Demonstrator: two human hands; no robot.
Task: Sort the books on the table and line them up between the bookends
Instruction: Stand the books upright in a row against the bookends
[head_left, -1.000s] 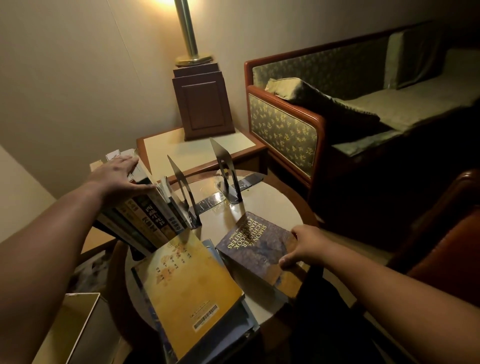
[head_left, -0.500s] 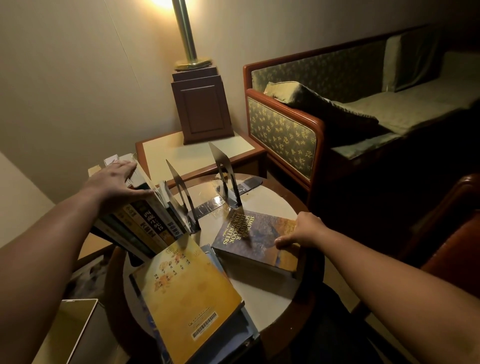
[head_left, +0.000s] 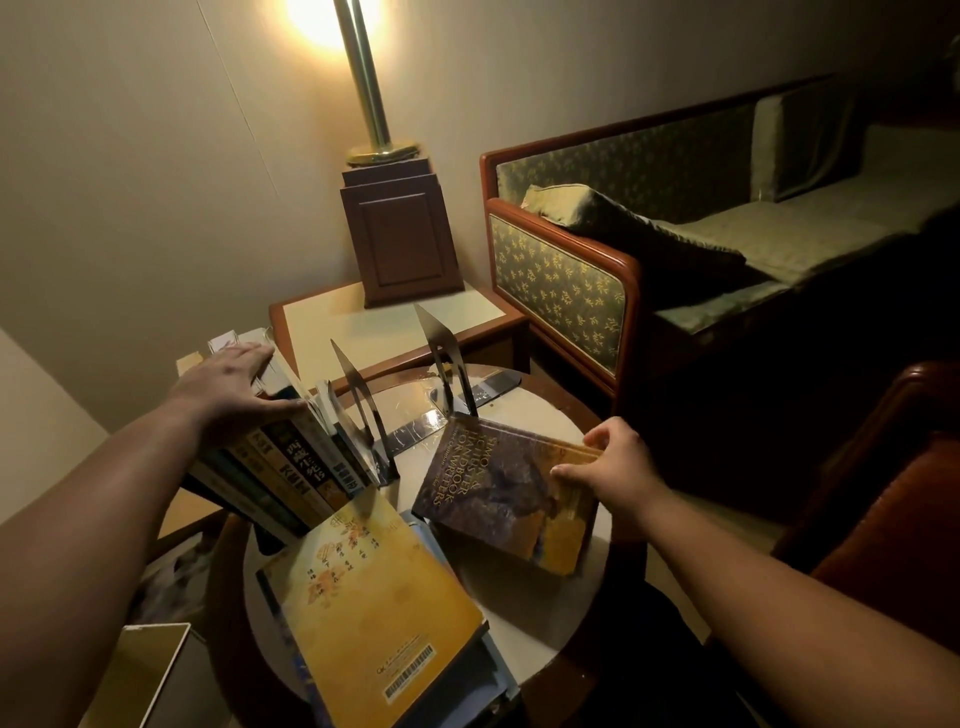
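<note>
At the lower left, beside the desk, a pale-rimmed box (head_left: 143, 670) is sitting open toward the camera; what it is holding cannot be made out. The left hand (head_left: 228, 382) is lying flat, fingers straight and relaxed, pressing on the top edges of a row of books (head_left: 283, 467). These books are leaning to the left, spines facing the camera, and are standing on the outer, left side of the left bookend (head_left: 358, 410), with the last book resting against its metal plate. The right bookend (head_left: 444, 364) is standing upright a little further along the round desk (head_left: 519, 603), its plate facing the first.

Toward the near edge of the desk, a yellow book (head_left: 363, 613) is lying face up on a small pile of blue-edged volumes, its barcode pointing at the camera. To its right, a thick dark handbook (head_left: 493, 499) is tilting above the desk and throwing a shadow under itself, with its far corner just beside the foot of the right bookend. The right hand (head_left: 618, 467) is grasping this handbook, fingers curled over its right-hand edge.

Behind the desk, a side table (head_left: 322, 322) is carrying a wooden lamp base (head_left: 400, 234), and a patterned sofa (head_left: 561, 280) is filling the right.
</note>
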